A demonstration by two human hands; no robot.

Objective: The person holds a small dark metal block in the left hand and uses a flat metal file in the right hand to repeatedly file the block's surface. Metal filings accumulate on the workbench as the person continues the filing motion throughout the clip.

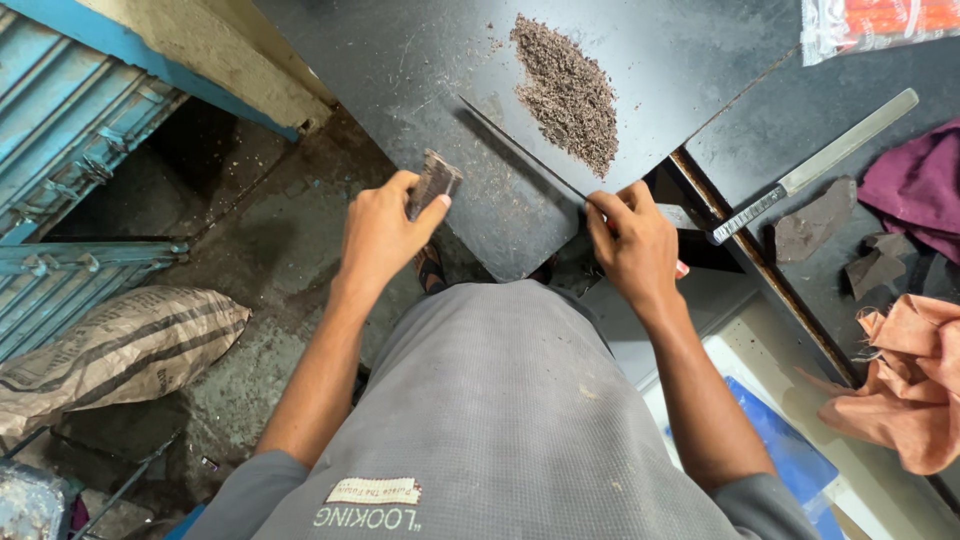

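Observation:
My left hand (385,232) grips a small dark brown ridged block (433,182) at the near edge of a black board (420,70). In my right hand (632,243) is the handle of a long thin knife (520,148), whose blade lies flat across the board and points away to the left. A pile of dark brown shavings (568,90) rests on the board just beyond the blade.
A second long knife (815,168) lies on the dark table at right, near dark broken chunks (812,226), maroon cloth (915,185) and orange cloth (915,385). A clear packet (870,22) sits top right. A sack (110,350) lies on the floor beside blue shutters (60,130).

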